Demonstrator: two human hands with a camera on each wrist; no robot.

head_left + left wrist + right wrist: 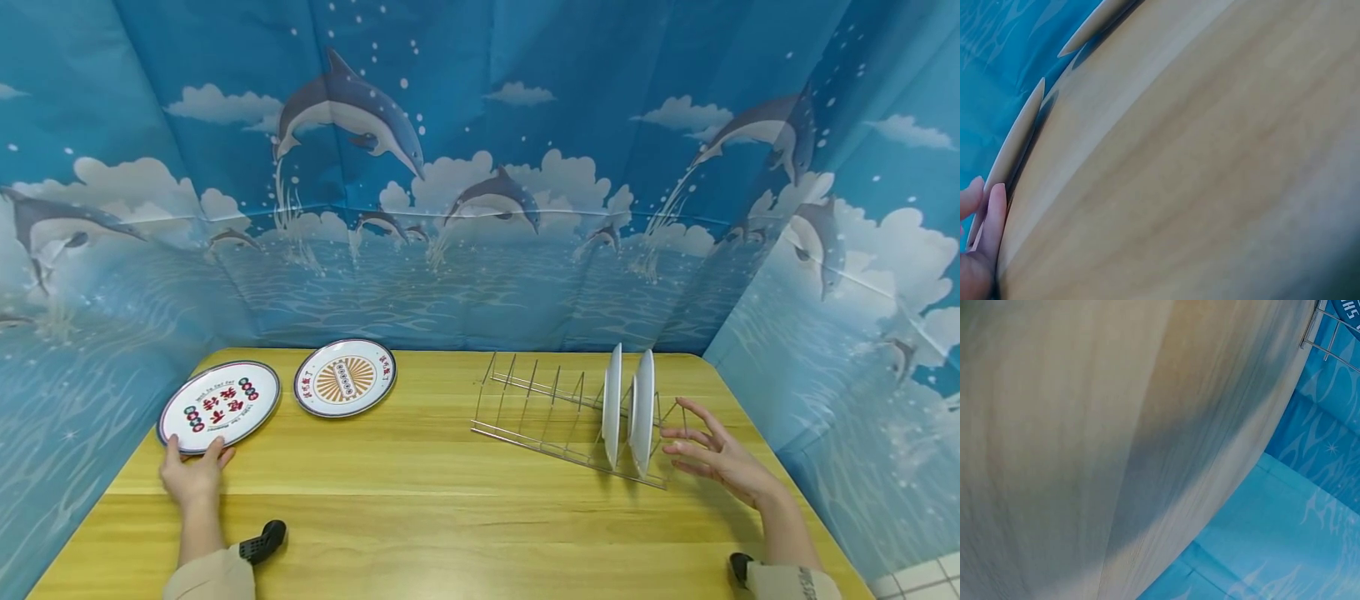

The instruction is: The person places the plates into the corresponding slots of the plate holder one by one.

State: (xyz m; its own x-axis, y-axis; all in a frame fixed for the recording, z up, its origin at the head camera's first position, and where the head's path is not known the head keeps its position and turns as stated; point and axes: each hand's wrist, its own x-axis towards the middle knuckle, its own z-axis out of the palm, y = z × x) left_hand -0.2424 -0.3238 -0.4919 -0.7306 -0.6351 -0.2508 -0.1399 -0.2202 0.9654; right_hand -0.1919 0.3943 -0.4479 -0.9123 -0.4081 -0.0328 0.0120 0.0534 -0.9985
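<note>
My left hand (193, 477) is at the near rim of an oval white plate (251, 406) with red lettering and a dark rim, on the left of the table. In the left wrist view, fingers (996, 212) lie on both sides of that plate's (1013, 147) edge, pinching it. Behind and to the right lies a second plate (311, 392) with an orange sunburst. My right hand (723, 461) holds nothing, fingers spread and slightly bent, right by the end of a wire plate rack (525, 442). Two white plates, a left one (612, 408) and a right one (642, 412), stand upright in the rack.
The wooden table (390, 517) ends at a blue dolphin curtain (450, 275) at the back and sides. Several wire slots on the rack's left part hold no plate. Black wrist straps (262, 542) sit at both sleeves.
</note>
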